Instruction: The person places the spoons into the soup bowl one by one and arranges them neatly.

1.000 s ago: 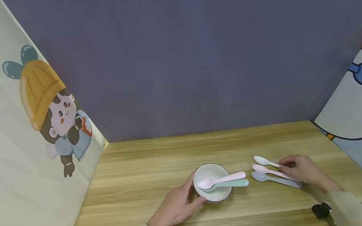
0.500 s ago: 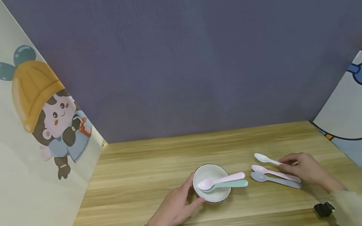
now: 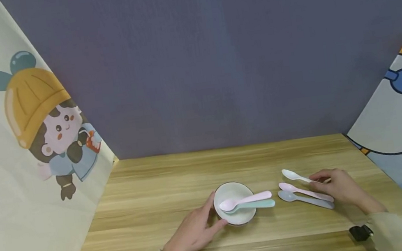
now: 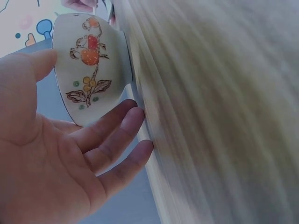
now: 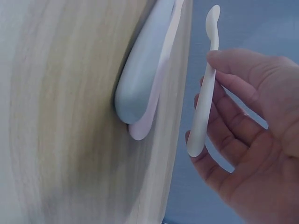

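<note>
My left hand (image 3: pixel 196 229) holds the side of a small white bowl (image 3: pixel 241 219), thumb and fingers spread around its rim. Red fruit and leaves decorate the bowl's outer wall in the left wrist view. Inside it lean a pink spoon (image 3: pixel 254 197) and a mint-green spoon (image 3: pixel 258 204), handles sticking out to the right. My right hand (image 3: pixel 340 188) pinches a white spoon (image 5: pixel 203 109) between thumb and fingers, raised off the table. Just beneath it, another pink spoon (image 3: pixel 307 191) and a grey spoon (image 3: pixel 310 201) lie side by side, bowls of both toward the left.
The wood-grain table (image 3: pixel 162 179) ends at a dark blue-grey panel (image 3: pixel 216 65) at the back. Pale panels with cartoon prints border it left (image 3: pixel 12 196) and right (image 3: pixel 401 119).
The white spoon has risen slightly in my right hand and stands farther from the pink spoon below it. My left hand stays at the bowl. The head view has shifted slightly.
</note>
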Action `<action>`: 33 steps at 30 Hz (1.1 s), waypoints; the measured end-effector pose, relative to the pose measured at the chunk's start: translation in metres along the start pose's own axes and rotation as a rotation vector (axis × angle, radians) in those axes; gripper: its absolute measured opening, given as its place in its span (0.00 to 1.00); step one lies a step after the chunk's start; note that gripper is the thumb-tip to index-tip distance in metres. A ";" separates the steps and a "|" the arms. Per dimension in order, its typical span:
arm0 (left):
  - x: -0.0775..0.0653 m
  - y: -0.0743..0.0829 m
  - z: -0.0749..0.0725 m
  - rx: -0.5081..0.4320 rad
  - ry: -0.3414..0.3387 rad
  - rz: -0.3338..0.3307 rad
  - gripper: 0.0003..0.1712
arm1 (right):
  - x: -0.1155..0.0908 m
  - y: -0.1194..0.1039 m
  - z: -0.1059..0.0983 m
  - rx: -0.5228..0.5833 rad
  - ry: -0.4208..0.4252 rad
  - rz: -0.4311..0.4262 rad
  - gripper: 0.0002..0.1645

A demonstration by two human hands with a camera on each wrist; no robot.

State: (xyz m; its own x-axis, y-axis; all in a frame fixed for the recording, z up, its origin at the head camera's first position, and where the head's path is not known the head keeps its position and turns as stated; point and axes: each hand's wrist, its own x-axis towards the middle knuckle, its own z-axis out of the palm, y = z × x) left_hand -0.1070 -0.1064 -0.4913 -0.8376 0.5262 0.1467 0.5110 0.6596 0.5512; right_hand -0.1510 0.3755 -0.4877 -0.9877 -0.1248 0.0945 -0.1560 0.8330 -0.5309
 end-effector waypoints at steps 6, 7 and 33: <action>-0.001 0.000 0.001 0.009 -0.013 -0.021 0.50 | -0.002 -0.007 -0.002 -0.004 0.012 -0.027 0.16; -0.001 0.000 0.001 0.009 -0.016 -0.026 0.51 | -0.002 -0.008 -0.002 -0.004 0.011 -0.027 0.16; -0.001 0.002 -0.003 0.012 -0.025 -0.036 0.51 | -0.002 -0.035 -0.011 0.035 0.005 -0.124 0.10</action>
State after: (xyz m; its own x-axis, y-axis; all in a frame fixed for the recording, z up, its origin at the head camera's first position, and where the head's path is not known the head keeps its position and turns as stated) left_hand -0.1059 -0.1075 -0.4882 -0.8506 0.5151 0.1059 0.4826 0.6846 0.5462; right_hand -0.1432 0.3523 -0.4598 -0.9606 -0.2232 0.1655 -0.2778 0.7917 -0.5441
